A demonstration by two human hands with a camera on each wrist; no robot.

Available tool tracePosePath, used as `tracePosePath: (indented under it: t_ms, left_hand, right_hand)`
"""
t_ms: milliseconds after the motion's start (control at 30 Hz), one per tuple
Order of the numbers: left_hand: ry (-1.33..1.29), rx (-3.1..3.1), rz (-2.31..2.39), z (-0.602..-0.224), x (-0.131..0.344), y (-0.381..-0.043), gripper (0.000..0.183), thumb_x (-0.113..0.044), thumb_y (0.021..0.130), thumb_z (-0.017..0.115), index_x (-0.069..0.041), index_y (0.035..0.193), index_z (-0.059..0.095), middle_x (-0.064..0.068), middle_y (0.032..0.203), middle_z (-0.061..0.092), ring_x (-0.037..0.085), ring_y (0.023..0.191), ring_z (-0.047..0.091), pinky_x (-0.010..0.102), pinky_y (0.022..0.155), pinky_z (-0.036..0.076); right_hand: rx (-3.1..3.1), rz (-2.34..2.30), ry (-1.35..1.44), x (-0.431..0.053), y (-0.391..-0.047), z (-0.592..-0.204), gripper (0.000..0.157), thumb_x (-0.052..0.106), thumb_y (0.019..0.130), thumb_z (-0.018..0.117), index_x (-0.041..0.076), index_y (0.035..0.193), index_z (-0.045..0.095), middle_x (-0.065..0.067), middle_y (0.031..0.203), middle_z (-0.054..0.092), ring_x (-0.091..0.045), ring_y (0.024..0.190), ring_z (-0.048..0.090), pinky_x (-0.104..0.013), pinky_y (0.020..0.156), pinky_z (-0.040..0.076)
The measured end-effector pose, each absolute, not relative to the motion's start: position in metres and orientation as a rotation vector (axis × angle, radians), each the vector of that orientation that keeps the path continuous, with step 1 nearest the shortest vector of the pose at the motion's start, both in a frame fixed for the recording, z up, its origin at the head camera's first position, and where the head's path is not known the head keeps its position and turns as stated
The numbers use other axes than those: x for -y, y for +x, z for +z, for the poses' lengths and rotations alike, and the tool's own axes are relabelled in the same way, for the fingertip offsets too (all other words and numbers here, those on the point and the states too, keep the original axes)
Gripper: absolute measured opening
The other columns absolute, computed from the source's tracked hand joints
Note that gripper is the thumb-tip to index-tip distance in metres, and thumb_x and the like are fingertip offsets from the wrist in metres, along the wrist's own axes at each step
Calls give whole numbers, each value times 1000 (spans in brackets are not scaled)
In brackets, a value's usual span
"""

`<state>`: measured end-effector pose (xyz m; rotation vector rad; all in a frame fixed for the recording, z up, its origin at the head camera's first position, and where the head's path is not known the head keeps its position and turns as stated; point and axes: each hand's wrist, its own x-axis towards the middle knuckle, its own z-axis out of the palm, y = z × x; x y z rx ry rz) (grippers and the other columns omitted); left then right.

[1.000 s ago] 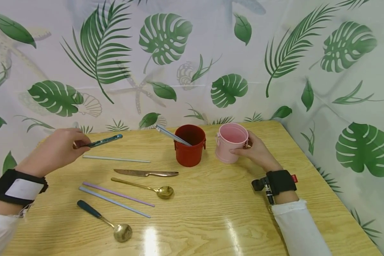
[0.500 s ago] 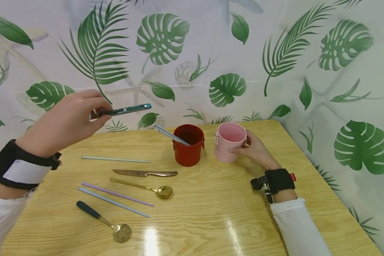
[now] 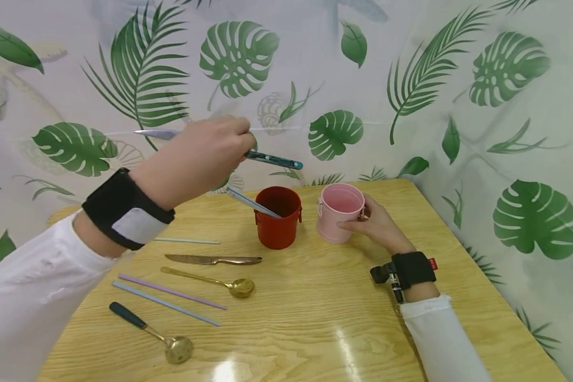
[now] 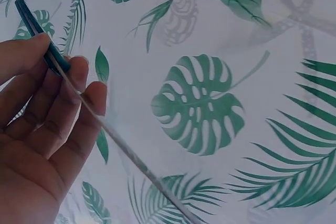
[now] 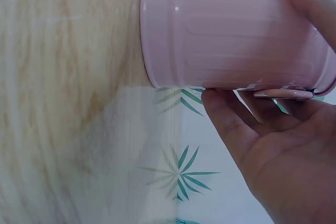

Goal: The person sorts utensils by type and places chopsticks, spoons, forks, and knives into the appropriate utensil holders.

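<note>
My left hand (image 3: 205,154) pinches a table knife (image 3: 274,159) by its teal handle, held in the air to the left of and above the red bucket (image 3: 278,233). The knife's silver blade points left behind the hand; in the left wrist view the blade (image 4: 134,158) appears almost edge-on. A slim pale blue-grey utensil (image 3: 248,201) leans in the red bucket, its lower end hidden. With thumb in front and fingers behind, my right hand (image 3: 381,225) grips the small pink bucket (image 3: 331,225), which stands on the table. The right wrist view shows its ribbed pink wall close up.
On the wooden table (image 3: 305,329) lie a bronze-coloured knife (image 3: 212,260), a gold spoon (image 3: 241,287), a dark-handled ladle (image 3: 178,349), and purple (image 3: 172,291), blue (image 3: 167,303) and pale green (image 3: 191,241) sticks. A leaf-print cloth (image 3: 286,63) hangs behind the table.
My left hand has lifted the teal-handled knife from low at the left and carried it rightward towards the red bucket. The right hand keeps hold of the pink bucket in the same place.
</note>
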<state>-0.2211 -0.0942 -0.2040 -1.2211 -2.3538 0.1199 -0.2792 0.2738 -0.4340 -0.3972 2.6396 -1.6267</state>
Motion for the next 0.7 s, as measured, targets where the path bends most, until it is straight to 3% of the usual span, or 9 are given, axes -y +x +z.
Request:
tracePosePath:
  t_ms: [267, 700]
  left_hand:
    - [-1223, 2243, 435, -209, 28, -240, 13, 3, 87, 69, 0, 100, 73, 16, 92, 65, 31, 83, 58, 39, 70, 55]
    - [-1222, 2293, 640, -277, -50, -275, 16, -11, 93, 66, -12, 105, 76, 9, 101, 71, 26, 94, 61, 37, 85, 55]
  right_hand:
    - [-2608, -1652, -394, -271, -273, -426, 80, 16, 80, 81, 7, 148, 39, -21, 140, 50, -30, 112, 48, -48, 92, 44]
    - [-2614, -1621, -405, -264, -256, -402, 71, 8, 84, 76, 0, 145, 40, -21, 132, 54, -31, 103, 49, -38, 82, 45]
